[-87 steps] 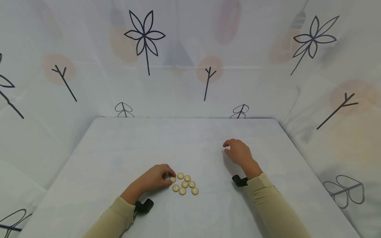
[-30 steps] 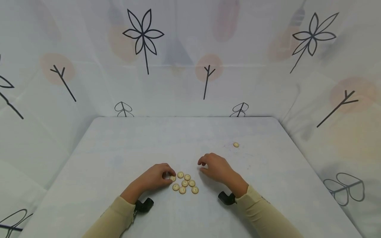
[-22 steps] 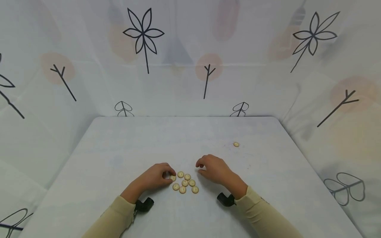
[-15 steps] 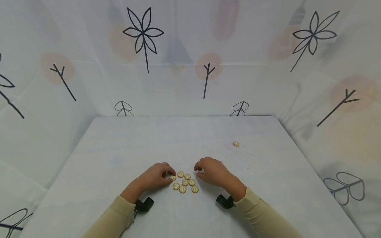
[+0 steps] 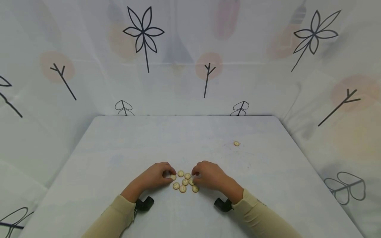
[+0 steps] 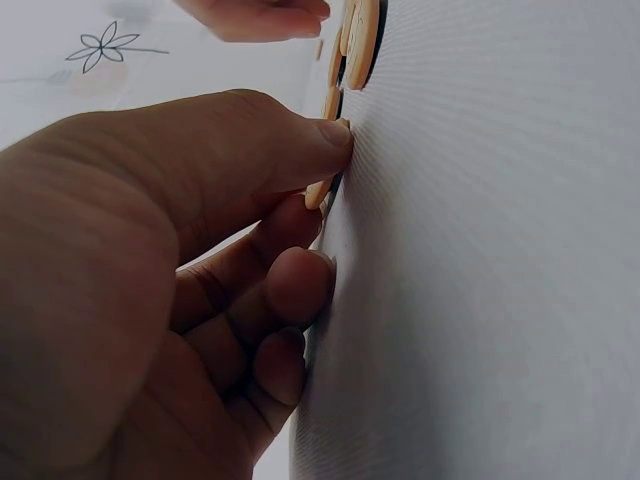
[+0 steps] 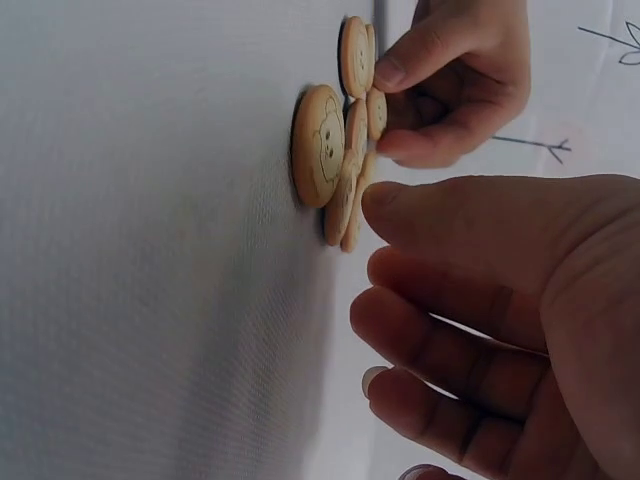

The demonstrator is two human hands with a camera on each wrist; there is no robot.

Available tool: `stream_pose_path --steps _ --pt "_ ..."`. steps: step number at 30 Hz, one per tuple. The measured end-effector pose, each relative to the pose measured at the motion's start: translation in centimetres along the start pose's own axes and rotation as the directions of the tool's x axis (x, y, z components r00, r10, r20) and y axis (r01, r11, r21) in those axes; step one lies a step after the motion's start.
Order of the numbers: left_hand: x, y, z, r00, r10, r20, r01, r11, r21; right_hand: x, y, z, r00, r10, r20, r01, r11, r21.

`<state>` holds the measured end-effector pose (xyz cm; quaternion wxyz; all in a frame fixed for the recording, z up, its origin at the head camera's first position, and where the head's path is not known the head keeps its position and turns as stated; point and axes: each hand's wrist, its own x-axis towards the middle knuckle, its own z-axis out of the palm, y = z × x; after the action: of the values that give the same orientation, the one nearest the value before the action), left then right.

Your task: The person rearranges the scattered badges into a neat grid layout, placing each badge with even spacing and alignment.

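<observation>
Several small round tan discs, like biscuits, lie grouped between the two hands; one disc [image 7: 318,145] shows a drawn bear face in the right wrist view. My left hand [image 5: 156,175] pinches the leftmost disc [image 5: 173,177] between thumb and fingers, low at the tabletop. In the left wrist view the thumb covers part of that disc [image 6: 316,194]. My right hand [image 5: 212,175] is at the group's right side, fingers loosely bent and nothing held. Its thumb tip overlaps a right-hand disc [image 5: 190,182] in the head view.
One lone disc [image 5: 236,143] lies farther back on the right, with faint specks around it. The white table [image 5: 134,135] stands between hanging sheets [image 5: 98,39] printed with flowers and twigs. A black wrist device [image 5: 223,205] is worn on the right arm, another [image 5: 145,204] on the left.
My right hand has come from the back right, where the lone disc now shows, leftward and toward me to the grouped discs. The left hand stays on its disc.
</observation>
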<state>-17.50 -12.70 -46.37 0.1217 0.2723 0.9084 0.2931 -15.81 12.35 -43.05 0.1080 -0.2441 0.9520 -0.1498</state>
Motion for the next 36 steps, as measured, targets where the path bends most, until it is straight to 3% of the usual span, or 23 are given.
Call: stream_pose_path --steps 14,36 --pt "0.2 -0.4 0.0 0.999 0.048 -0.009 -0.048 0.998 0.029 0.3 -0.5 0.9 1.000 0.024 0.003 -0.024 0.998 -0.058" --pt "0.3 -0.7 0.0 0.997 0.069 -0.022 -0.069 0.998 0.001 0.4 -1.2 1.2 0.998 -0.043 -0.042 0.037 0.990 -0.135"
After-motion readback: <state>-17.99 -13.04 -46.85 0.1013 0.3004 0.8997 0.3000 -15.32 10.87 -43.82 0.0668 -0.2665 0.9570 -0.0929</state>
